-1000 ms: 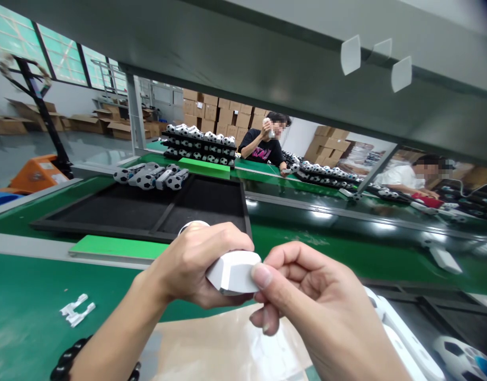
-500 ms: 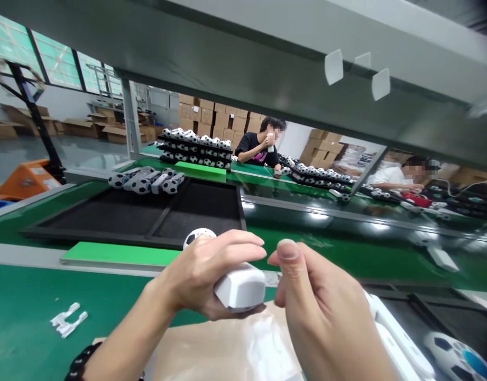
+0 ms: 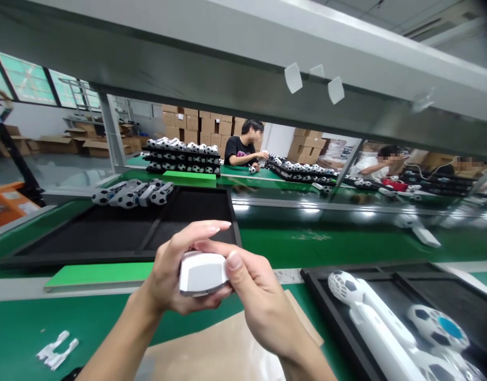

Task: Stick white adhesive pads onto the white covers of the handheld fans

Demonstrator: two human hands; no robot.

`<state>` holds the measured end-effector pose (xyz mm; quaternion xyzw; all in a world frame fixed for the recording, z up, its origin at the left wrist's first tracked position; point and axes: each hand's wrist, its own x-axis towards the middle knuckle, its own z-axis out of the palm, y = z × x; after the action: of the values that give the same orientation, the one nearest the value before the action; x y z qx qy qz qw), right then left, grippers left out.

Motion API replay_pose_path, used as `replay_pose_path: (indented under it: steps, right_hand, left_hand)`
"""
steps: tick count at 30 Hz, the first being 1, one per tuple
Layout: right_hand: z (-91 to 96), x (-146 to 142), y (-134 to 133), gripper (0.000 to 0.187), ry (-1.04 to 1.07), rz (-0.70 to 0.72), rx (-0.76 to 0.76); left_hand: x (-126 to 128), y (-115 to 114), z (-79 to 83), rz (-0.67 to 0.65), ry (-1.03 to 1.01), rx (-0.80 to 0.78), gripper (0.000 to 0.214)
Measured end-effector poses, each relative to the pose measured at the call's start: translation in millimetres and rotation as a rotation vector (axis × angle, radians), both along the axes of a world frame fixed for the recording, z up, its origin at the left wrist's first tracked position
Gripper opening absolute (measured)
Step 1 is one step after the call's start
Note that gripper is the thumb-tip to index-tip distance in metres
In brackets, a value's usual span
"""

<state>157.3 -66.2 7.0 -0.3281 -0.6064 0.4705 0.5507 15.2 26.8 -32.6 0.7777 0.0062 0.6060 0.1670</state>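
In front of me is a white handheld device (image 3: 202,273), its flat handle end facing me. My left hand (image 3: 175,264) is closed around its left side and underside. From the right, my right hand (image 3: 253,278) grips it too, thumb against the handle's edge and fingers behind. Both hands hide the far end of the device. Below them lies a sheet of brown paper (image 3: 211,349) with a shiny clear patch. A small white U-shaped plastic part (image 3: 57,350) rests on the green bench at lower left.
Several soccer-ball-headed white devices (image 3: 380,323) lie in a black tray (image 3: 322,301) at right. More sit in another black tray (image 3: 88,233) at left, behind a bright green strip (image 3: 100,275). A grey beam (image 3: 227,69) crosses overhead. Co-workers (image 3: 243,145) sit across the line.
My right hand has moved left and closed onto the device. The device has shifted left in view. The camera has turned right, showing more of the right tray. One co-worker has lowered a device.
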Motion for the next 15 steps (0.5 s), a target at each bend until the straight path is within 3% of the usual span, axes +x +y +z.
replay_pose_path:
  steps: [3, 6, 9, 12, 15]
  right_hand:
    - [0.9, 1, -1, 0.029, -0.095, -0.001, -0.018]
    - [-0.1, 1, -1, 0.029, -0.389, -0.218, 0.003]
    - [-8.8, 22, 11, 0.015, -0.536, -0.463, 0.002]
    - [-25.0, 61, 30, 0.03, -0.545, -0.71, -0.049]
    - [-53.6, 95, 48, 0.033, -0.608, -0.908, -0.047]
  left_hand:
    - [6, -5, -0.1, 0.031, 0.012, -0.052, 0.063]
    - [13, -13, 1.2, 0.018, 0.222, -0.214, 0.071]
    - [17, -9, 0.7, 0.072, 0.483, -0.475, 0.076]
    - [5, 18, -1.0, 0.234, 0.536, -0.596, 0.054]
    - [-19, 71, -8.2, 0.37, 0.461, -0.693, 0.046]
